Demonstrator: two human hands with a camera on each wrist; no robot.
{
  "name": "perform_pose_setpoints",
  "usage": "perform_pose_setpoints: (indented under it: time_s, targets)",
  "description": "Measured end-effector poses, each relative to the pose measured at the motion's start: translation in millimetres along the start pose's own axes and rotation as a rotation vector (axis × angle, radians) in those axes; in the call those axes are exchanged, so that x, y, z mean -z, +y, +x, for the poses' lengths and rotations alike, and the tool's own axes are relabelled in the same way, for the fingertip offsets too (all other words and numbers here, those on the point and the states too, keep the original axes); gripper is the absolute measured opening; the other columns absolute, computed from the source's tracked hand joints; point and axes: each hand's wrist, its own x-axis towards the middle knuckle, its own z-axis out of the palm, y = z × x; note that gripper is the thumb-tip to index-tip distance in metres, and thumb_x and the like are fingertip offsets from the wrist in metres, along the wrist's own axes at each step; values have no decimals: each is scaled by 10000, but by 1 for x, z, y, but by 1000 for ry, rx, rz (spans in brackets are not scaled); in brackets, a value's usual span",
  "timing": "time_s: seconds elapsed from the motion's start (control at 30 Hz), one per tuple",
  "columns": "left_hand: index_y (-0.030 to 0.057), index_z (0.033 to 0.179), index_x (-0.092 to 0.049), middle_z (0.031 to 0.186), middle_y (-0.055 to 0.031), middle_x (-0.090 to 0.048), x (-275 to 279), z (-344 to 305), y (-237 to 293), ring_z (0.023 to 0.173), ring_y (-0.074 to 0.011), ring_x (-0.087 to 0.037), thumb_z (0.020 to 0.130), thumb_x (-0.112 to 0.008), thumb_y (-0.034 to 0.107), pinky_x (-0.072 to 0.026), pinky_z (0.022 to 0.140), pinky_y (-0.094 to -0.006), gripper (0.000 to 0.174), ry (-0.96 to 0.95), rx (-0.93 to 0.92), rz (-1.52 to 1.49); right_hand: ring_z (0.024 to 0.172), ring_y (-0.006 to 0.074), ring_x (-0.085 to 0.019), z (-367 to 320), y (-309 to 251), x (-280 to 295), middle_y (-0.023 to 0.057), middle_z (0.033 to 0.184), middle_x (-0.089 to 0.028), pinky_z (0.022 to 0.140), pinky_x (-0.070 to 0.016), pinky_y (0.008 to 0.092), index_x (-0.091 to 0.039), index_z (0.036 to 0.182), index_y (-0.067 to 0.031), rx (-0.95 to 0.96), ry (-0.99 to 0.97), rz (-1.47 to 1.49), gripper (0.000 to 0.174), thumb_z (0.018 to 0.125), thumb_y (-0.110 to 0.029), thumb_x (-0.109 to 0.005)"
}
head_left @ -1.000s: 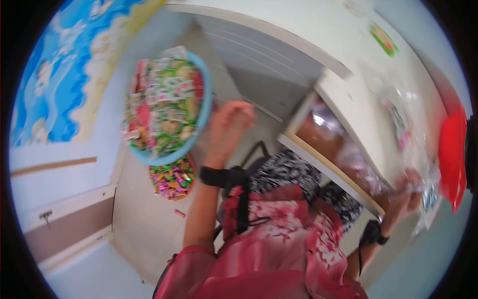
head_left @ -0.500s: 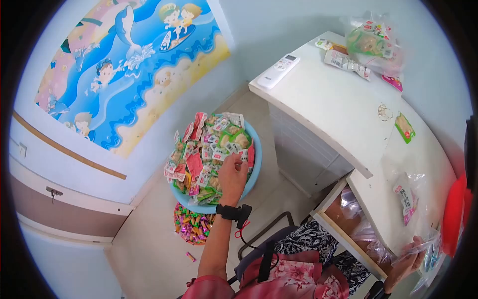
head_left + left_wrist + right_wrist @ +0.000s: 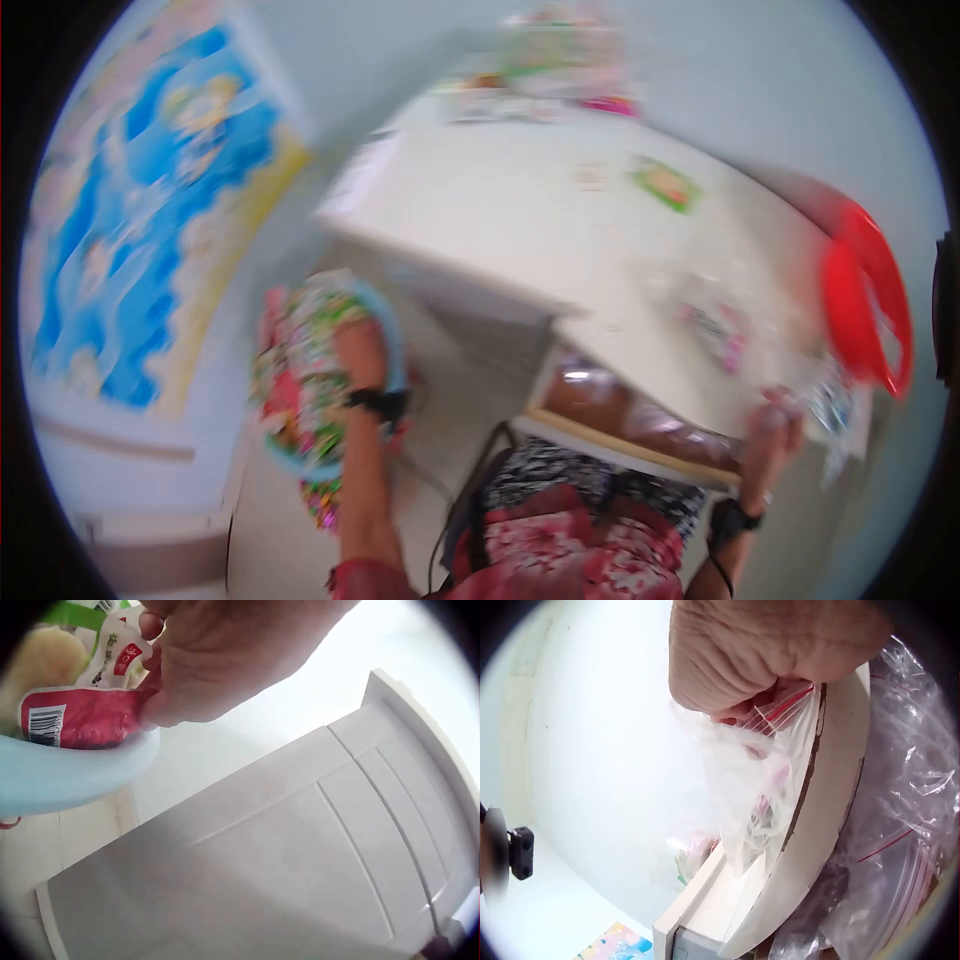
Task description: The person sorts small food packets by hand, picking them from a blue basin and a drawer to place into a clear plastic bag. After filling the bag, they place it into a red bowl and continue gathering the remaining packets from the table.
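My left hand (image 3: 360, 350) is down at the heap of snack packets (image 3: 310, 330) in a light blue basin (image 3: 67, 776). In the left wrist view its curled thumb and fingers pinch the edge of a red snack packet (image 3: 82, 716), close against a white packet (image 3: 116, 656) with a red label. My right hand (image 3: 775, 430), at the desk's near right edge, grips the mouth of a clear zip bag (image 3: 735, 787) with a red seal strip. Inside the bag shows a white and pink packet (image 3: 718, 335).
A white curved desk (image 3: 500, 200) carries a green packet (image 3: 667, 184) and bagged packets (image 3: 560, 50) at the back. On the right stands a red basket (image 3: 855, 300). Below the desktop an open drawer (image 3: 640, 455) holds clear bags (image 3: 922, 750). Small bright sweets (image 3: 322, 500) lie below the blue basin.
My left hand has gone from beside the blue basin onto its packets. The head view has swung about. My right hand keeps hold of the zip bag at the desk edge.
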Motion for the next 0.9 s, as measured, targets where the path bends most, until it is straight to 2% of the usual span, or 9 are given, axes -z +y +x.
perform_pose_setpoints:
  time_s: [0.17, 0.27, 0.37, 0.4, 0.47, 0.5, 0.57, 0.73, 0.9]
  targets:
    - [12, 1034, -747, 1033, -202, -703, 39, -3, 6, 970, -437, -630, 775, -753, 134, -518, 871, -542, 286, -23, 2, -70, 701, 49, -553, 2, -43, -29, 64, 1012, -699, 603, -445, 216, -692, 1073, -33, -40, 21, 10, 118, 1016, -45, -589]
    - [30, 987, -737, 981, -198, -694, 42, -3, 6, 948, -433, -638, 780, -773, 161, -503, 865, -546, 247, -35, -36, -78, 722, 54, -568, 3, -34, -22, 74, 1040, -691, 621, -463, 224, -687, 1094, -24, -41, 24, 22, 134, 1015, -38, -580]
    - [32, 1073, -750, 999, -197, -714, 48, 3, 8, 963, -417, -655, 844, -718, 148, -508, 859, -531, 259, -244, 27, -170, 746, 64, -584, 0, -31, -20, 71, 1106, -685, 648, -492, 222, -657, 1023, -43, -188, 81, 187, 101, 996, 4, -571]
    - [29, 1090, -737, 1023, -210, -704, 30, -7, -1, 982, -411, -647, 902, -641, 152, -498, 856, -529, 245, -154, 23, -353, 777, 67, -582, 0, -26, -15, 71, 1121, -680, 660, -488, 222, -645, 1055, -45, -146, 93, 135, 95, 1002, -14, -573]
    - [38, 1087, -716, 1036, -202, -688, 51, -9, 21, 995, -397, -610, 934, -572, 134, -469, 895, -516, 231, -143, 17, -59, 866, 75, -567, 1, -1, 4, 62, 1153, -669, 726, -476, 223, -614, 1122, -42, 42, 10, -158, 121, 1023, -99, -575]
    - [53, 1016, -669, 985, -192, -668, 44, -15, 19, 955, -400, -613, 887, -615, 153, -481, 843, -526, 172, 107, -56, -139, 868, 81, -557, 3, 7, 5, 64, 1159, -673, 769, -465, 227, -629, 1164, -27, -41, 53, -29, 203, 1042, -170, -554]
    - [61, 1068, -662, 1070, -160, -657, 77, -25, 45, 1034, -382, -607, 825, -666, 62, -484, 898, -514, 242, 210, 46, -306, 931, 88, -518, 8, -2, 6, 14, 1112, -618, 812, -424, 230, -675, 1246, -27, -175, 45, -212, 317, 1053, -186, -481]
    - [49, 1033, -645, 1044, -139, -649, 112, -64, 67, 1014, -368, -608, 778, -680, -25, -500, 865, -474, 268, 245, 85, -498, 940, 116, -512, 15, 0, 8, 23, 1111, -619, 851, -423, 248, -702, 1242, -42, -138, 55, -200, 321, 1060, -198, -489]
    - [52, 986, -660, 956, -132, -655, 129, -112, 29, 951, -360, -629, 784, -645, -62, -511, 834, -453, 233, 194, 205, -504, 907, 67, -491, 20, 14, 20, -11, 1068, -631, 815, -416, 217, -707, 1234, -39, -152, 69, -123, 298, 1063, -172, -503]
